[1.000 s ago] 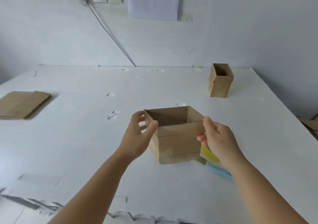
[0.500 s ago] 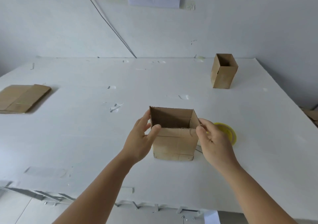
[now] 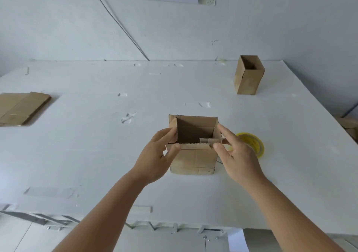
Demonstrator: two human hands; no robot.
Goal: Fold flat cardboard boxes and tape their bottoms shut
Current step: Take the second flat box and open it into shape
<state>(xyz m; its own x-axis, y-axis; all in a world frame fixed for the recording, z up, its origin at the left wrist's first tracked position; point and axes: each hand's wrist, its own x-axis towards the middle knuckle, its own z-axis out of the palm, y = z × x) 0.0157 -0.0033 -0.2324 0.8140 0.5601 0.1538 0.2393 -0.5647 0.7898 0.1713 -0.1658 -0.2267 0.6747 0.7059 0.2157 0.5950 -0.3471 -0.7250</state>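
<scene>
An open-topped brown cardboard box [image 3: 193, 158] stands upright on the white table [image 3: 96, 155], its taped bottom down. My left hand [image 3: 157, 158] pinches its top left front corner, fingers outside the left flap and thumb on the front rim. My right hand [image 3: 236, 155] pinches the top right front corner, index finger along the right flap and thumb at the front rim. A yellow tape roll [image 3: 253, 145] lies flat just right of the box, partly hidden by my right hand.
A second folded box [image 3: 249, 77] stands open-topped at the back right. A stack of flat cardboard [image 3: 19, 107] lies at the left edge. Bits of tape are stuck about the table. More cardboard [image 3: 348, 124] lies beyond the right edge.
The box has come down from above the tape roll onto the table and turned square to me. My hands have shifted from its sides to its top front corners.
</scene>
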